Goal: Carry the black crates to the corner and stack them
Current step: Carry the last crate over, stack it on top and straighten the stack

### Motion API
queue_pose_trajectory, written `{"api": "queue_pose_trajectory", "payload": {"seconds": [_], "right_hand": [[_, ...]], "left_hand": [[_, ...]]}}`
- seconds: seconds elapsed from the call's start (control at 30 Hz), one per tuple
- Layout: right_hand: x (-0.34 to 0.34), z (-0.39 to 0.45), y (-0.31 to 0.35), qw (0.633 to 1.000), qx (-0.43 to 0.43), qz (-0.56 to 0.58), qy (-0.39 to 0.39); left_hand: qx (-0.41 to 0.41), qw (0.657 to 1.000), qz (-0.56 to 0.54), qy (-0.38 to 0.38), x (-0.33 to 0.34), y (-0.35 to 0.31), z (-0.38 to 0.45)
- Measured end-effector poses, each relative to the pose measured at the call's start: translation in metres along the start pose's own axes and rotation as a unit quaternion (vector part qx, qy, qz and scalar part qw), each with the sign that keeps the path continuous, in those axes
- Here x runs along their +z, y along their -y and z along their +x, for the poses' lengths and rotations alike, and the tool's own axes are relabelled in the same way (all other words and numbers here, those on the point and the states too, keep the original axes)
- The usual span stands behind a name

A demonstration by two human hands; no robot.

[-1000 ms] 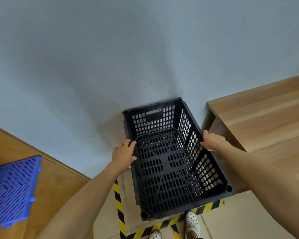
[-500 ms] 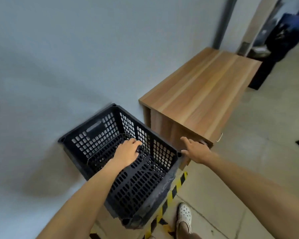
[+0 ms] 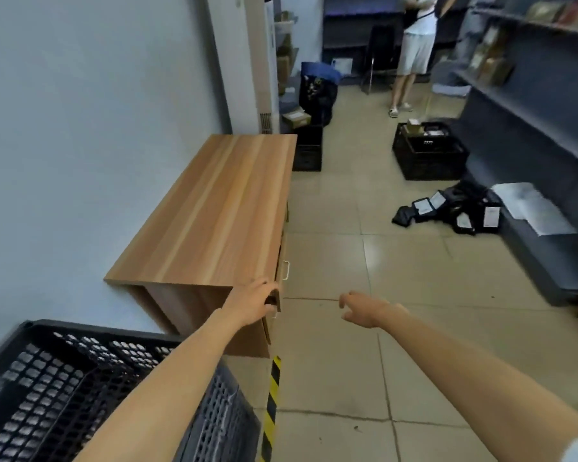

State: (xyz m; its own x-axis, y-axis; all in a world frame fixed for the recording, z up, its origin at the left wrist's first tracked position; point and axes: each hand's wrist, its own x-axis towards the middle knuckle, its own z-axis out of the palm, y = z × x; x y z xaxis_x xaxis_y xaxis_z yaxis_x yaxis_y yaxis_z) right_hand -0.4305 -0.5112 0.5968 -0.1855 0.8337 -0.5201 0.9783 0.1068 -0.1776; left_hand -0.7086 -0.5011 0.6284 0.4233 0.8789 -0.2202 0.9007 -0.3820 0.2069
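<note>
Head view: one black crate (image 3: 80, 388) sits by the wall at lower left. My left hand (image 3: 254, 303) and right hand (image 3: 364, 310) hang loose, holding nothing. Next crate (image 3: 429, 151) lies across the floor; I judge I should grip both rims evenly.

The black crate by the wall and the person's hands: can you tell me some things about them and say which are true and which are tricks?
1. The black crate by the wall has nothing in it. True.
2. The right hand is carrying a crate. False: it holds nothing, with its fingers loosely spread over the floor.
3. The left hand is at the near corner of the wooden cabinet. True.
4. The other black crate, across the floor, is empty. False: there are things inside it.
5. The yellow-and-black tape is on the wall. False: it is on the floor.
</note>
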Motion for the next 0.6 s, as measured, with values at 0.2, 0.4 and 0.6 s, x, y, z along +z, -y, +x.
{"api": "queue_pose_trajectory", "payload": {"seconds": [0.2, 0.4, 0.6], "right_hand": [[-0.005, -0.059, -0.14, 0.997, 0.062, 0.043, 0.002], [0.019, -0.133, -0.285, 0.984, 0.164, 0.052, 0.048], [0.037, -0.203, -0.386, 0.967, 0.232, 0.102, 0.037]], "left_hand": [[0.058, 0.998, 0.025, 0.021, 0.003, -0.11, 0.077], [0.121, 0.99, 0.066, 0.044, 0.03, -0.241, 0.138], [0.198, 0.969, 0.124, 0.079, 0.053, -0.367, 0.187]]}}
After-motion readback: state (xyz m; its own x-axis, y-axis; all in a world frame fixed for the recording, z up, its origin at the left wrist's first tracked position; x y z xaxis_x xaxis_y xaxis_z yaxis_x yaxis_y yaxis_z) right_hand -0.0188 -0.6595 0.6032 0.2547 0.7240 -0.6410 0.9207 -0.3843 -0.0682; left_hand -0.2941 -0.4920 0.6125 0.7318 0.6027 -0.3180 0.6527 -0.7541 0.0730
